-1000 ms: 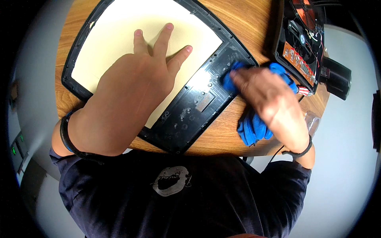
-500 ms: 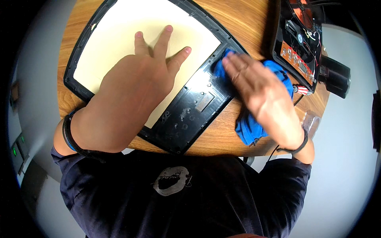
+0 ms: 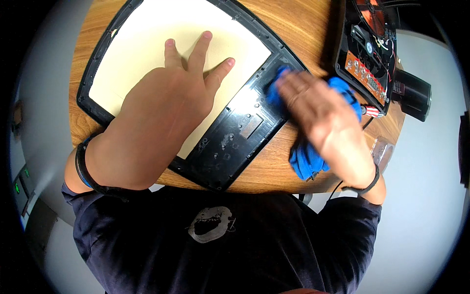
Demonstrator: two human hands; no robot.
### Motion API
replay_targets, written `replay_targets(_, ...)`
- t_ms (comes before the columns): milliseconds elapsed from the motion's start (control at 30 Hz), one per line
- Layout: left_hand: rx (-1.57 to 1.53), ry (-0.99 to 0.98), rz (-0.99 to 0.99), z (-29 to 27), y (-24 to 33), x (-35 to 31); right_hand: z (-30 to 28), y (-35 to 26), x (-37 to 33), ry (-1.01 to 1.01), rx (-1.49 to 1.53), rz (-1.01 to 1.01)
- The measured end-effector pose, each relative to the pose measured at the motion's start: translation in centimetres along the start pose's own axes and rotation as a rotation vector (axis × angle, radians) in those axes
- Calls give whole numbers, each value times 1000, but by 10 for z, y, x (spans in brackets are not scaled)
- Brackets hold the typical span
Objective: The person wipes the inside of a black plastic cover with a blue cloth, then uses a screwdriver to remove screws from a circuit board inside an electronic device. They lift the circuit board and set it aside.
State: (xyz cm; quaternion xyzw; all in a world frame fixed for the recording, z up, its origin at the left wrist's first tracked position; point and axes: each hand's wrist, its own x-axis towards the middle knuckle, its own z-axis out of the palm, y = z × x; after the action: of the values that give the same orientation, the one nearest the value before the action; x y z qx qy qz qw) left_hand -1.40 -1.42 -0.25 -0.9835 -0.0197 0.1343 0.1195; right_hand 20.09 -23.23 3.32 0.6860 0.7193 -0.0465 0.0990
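A black plastic cover [image 3: 223,159] with a large cream panel [image 3: 137,46] set into it lies at an angle on the wooden table. My left hand [image 3: 164,100] rests flat on the cream panel, its visible fingers spread. On the cover's bare black strip, my right hand [image 3: 325,110] presses a bunched blue cloth [image 3: 306,159] with its fingers; the hand is slightly blurred. Part of the cloth shows under the fingertips, and more of it hangs behind the palm onto the table. Small pegs, slots and pale smudges mark the black strip.
At the upper right stands an opened black housing [image 3: 342,63] with an orange circuit board [image 3: 364,76] and loose wires. Beside it are a black box-shaped part [image 3: 413,95], a red-and-white striped handle [image 3: 372,111] and a clear plastic piece [image 3: 383,149] near the table [image 3: 264,169] edge.
My right hand and the cloth under its fingertips have shifted slightly down along the black strip. My left hand stays in place on the cream panel.
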Motion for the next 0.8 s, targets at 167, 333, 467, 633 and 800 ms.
replay_targets(167,15,9,5,5,0,2,-11,8,-5,-22,20,32)
replay_targets(333,-16,27,8,7,-1,0,-15,0,-15,-50,95,-15)
replay_targets(467,29,22,20,11,-2,3,-12,0,-12,-6,-12,49)
replay_targets(633,1,12,13,11,-1,4,-10,7,-6,26,-32,26)
replay_targets(800,-1,33,7,4,-2,0,-21,11,-13,-62,307,-43)
